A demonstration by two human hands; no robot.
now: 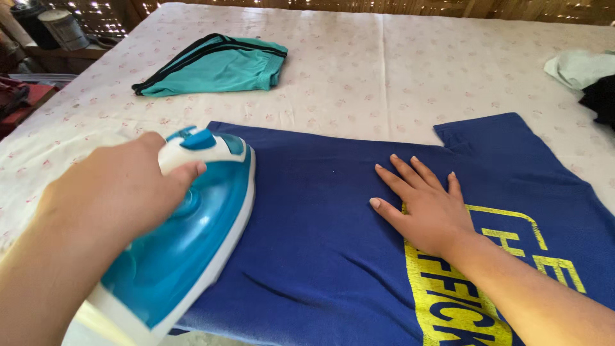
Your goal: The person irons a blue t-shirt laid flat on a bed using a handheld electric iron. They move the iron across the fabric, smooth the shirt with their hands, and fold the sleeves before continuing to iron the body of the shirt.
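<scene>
A dark blue T-shirt (333, 211) with yellow print lies spread flat on the cloth-covered surface. My left hand (118, 189) grips the handle of a blue and white clothes iron (192, 237), whose soleplate rests on the shirt's left part. My right hand (426, 202) lies flat on the shirt with fingers spread, pressing the fabric just left of the yellow print.
A folded teal garment with black trim (214, 67) lies at the back left on the white floral sheet (397, 70). A pale green cloth (576, 67) and a black cloth (602, 99) sit at the right edge. Metal containers (61, 29) stand beyond the far left corner.
</scene>
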